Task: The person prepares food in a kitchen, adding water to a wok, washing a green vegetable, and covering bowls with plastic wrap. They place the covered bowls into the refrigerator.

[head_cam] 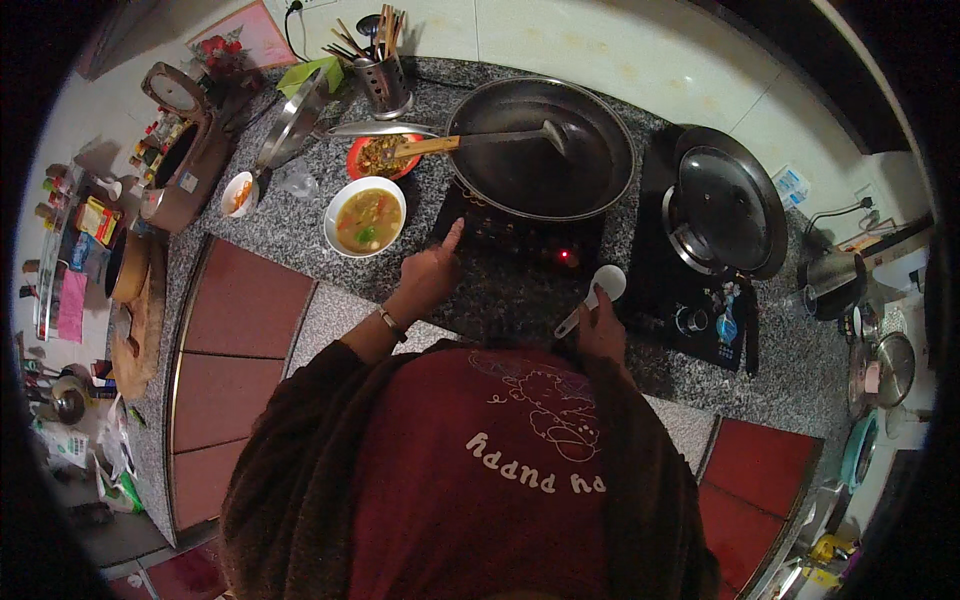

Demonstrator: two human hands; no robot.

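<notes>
My left hand (432,274) holds nothing. Its index finger points at the left part of the black induction cooktop (510,238), its other fingers curled; whether the fingertip touches the panel I cannot tell. A red light glows on the cooktop's right side. On the cooktop sits a large dark wok (525,176), seemingly empty, with a wooden-handled metal spatula (502,137) lying across its left rim. In my right hand (604,330) is a white spoon (611,282), its bowl pointing away from me, near the cooktop's front right. Left of the cooktop stands a white bowl of soup (367,221).
Behind the soup are a red-rimmed dish of food (384,156) and a metal utensil holder (384,88). Farther left are a small white bowl (240,194), a metal lid (292,120) and an open rice cooker (184,169). A lidded pan (724,206) occupies a second stove at right.
</notes>
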